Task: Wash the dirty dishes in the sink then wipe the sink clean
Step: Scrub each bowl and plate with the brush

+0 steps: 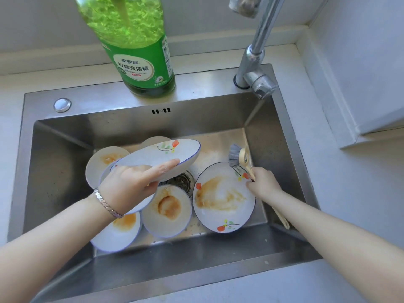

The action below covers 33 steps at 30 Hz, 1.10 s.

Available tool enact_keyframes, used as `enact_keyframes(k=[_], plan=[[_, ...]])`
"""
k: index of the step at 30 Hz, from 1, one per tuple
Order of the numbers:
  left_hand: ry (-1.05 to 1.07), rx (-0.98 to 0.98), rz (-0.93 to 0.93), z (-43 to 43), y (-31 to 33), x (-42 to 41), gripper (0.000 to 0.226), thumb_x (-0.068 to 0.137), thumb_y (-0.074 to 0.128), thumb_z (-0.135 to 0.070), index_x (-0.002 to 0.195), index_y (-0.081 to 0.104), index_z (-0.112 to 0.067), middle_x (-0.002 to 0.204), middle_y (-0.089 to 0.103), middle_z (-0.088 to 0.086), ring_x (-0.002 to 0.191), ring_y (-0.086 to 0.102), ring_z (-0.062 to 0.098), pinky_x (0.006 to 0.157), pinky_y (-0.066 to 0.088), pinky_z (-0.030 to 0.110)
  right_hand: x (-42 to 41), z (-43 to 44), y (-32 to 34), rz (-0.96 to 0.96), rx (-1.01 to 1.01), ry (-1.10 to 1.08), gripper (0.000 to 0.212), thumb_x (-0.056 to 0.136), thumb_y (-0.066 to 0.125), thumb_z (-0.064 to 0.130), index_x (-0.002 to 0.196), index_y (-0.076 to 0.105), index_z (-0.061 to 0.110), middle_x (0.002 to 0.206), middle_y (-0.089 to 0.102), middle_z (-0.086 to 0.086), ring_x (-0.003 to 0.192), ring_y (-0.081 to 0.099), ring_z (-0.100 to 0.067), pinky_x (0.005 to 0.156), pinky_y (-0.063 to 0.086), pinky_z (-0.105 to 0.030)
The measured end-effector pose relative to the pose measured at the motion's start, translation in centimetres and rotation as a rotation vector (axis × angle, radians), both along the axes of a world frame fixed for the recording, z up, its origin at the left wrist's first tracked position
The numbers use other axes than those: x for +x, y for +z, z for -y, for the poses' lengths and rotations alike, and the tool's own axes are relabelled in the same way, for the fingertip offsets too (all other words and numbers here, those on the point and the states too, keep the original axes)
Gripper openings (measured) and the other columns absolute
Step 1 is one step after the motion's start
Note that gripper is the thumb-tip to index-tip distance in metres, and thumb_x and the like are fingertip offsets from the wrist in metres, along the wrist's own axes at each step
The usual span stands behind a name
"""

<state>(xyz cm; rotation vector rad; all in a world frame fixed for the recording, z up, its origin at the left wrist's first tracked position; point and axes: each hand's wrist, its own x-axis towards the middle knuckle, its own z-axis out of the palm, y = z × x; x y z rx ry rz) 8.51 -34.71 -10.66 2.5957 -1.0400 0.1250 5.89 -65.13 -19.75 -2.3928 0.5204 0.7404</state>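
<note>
1. The left hand [129, 184] is pinching a white, blue-rimmed ceramic plate with a red flower print [157, 156] by its near edge. One finger is lying along the top and the rest are curling beneath. The plate is tilting, lifted above the stack at the left of the basin.
2. The right hand [263, 182] is gripping the beige plastic handle of a grey-bristled dish brush [237, 157]. The bristle head is hovering by the far rim of a large flowered plate smeared with orange-brown sauce [223, 200].
3. Step, as judged: washing is only starting. Every dish in the brushed stainless-steel sink [109, 101] is showing dried residue, and wiping is waiting on all of them.
4. Next move, as judged: bringing brush and lifted plate together. No water is running from the chrome swivel tap [255, 62], so wetting and soap are likely needed first.
5. Textures: the glaze is looking smooth and probably slippery once soapy. The round perforated metal drain strainer [182, 181] is sitting between the dishes. A green translucent detergent bottle [142, 51] is standing on the back ledge.
</note>
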Motion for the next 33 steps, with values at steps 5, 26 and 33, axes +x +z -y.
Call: enact_keyframes(k=[5,26,33], plan=[[-0.044,-0.003,-0.022,1.5,0.7,0.0,0.045,0.073,0.037,-0.012,0.116,0.043,-0.025,0.051,0.062,0.001,0.037,0.053,0.019,0.033,0.044,0.023,-1.6,3.2,6.7,0.205,0.027,-0.124,0.032,0.079,0.061,0.007,0.057,0.041,0.02,0.058,0.049,0.002,0.065,0.048,-0.025,0.052,0.03,-0.026],[0.055,0.086,-0.534,13.3,-11.2,-1.0,0.042,0.083,0.053,0.005,0.123,0.059,-0.005,0.089,0.069,0.018,0.08,0.066,0.031,0.074,0.046,0.029,-5.4,15.4,14.8,0.317,0.19,-0.507,0.047,0.076,0.063,-0.012,0.056,0.031,0.016,0.055,0.03,0.0,0.045,0.038,-0.012,0.049,0.04,-0.027],[-0.043,0.17,-0.688,12.0,-14.2,-1.1,0.018,0.08,0.058,0.002,0.078,0.063,-0.015,0.103,0.068,0.014,0.105,0.062,0.017,0.09,0.045,0.029,-4.4,15.2,14.1,0.323,0.195,-0.49,0.046,0.075,0.065,-0.011,0.058,0.031,0.015,0.056,0.032,-0.002,0.05,0.039,-0.017,0.053,0.046,-0.03]])
